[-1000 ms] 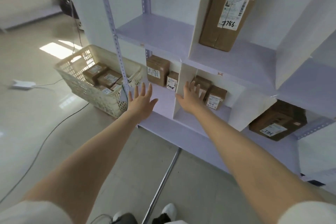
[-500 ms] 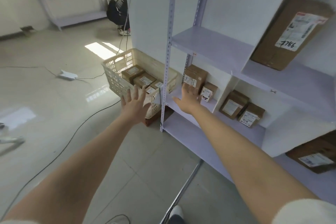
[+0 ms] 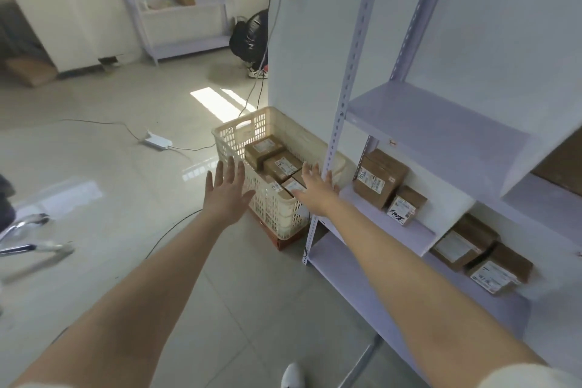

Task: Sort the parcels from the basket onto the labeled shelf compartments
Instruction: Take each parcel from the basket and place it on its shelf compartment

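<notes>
- Partway through: four boxes [image 3: 379, 178] already on the shelf [image 3: 425, 123], two in the lower-left compartment and two in the next one to the right.
- Left to sort: at least four parcels [image 3: 272, 154] lying in the basket [image 3: 277, 214], on the floor just beside the shelf's left post.
- Left hand [image 3: 225, 195] by the basket's near-left corner, fingers [image 3: 231, 170] straight and spread, holding nothing.
- Right hand [image 3: 315, 192] over the basket's near-right end, close to the post, fingers [image 3: 307, 173] straight and apart, holding nothing; touching a parcel or not, cannot tell.
- Judged step: reaching for the next parcel, none picked yet.
- Against half a second ago: view swung left, basket now central; right hand away from the lower-left compartment and over the basket; left hand nearer the rim; both still spread.
</notes>
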The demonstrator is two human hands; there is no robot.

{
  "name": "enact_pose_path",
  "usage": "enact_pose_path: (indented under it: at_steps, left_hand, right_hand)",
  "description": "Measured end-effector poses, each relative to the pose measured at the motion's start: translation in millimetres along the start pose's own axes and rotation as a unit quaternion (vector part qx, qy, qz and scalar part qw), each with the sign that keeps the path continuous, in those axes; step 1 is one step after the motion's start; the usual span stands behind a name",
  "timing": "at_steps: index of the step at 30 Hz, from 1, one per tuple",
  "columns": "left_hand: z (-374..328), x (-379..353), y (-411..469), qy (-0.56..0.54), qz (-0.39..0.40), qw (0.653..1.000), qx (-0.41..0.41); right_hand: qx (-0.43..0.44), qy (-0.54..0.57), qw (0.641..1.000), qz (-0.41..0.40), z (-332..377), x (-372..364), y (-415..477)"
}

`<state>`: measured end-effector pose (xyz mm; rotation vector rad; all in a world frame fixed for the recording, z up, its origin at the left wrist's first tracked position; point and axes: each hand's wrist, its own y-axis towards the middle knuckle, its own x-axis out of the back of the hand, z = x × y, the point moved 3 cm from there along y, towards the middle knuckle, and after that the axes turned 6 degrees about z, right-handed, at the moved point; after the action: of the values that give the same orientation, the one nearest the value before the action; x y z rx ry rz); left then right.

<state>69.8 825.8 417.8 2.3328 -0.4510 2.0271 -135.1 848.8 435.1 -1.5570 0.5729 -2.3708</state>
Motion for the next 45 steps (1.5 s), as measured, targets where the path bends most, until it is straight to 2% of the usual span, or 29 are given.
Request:
enact_pose_path:
  at_steps: [12,19,28,38,42,45]
  left_hand:
    - [67,8,112,0.01,0.021,0.994,0.103]
    - [127,3,215,-0.001,0.035,0.993,0.113]
    - [206,20,377,0.009,0.044,0.996,0.072]
    - [206,19,548,0.034,0.126,0.991,-0.009]
    - [210,21,600,0.044,0.141,0.988,-0.038]
    - [201,19,632,0.026,0.116,0.991,-0.059]
  right_hand:
    - [0.057,-0.047,0.993,0.094,33,20,155]
    - [0.044,-0.087,0.99,0.106,68,37,273]
    - [-0.057,-0.011,0.989,0.136,102,63,421]
    - [-0.168,0.064,0.968,0.175,66,92,544]
    - [-0.182,0.123,0.96,0.176,62,101,583]
    - [-0.211,0.158,0.947,0.181,54,95,601]
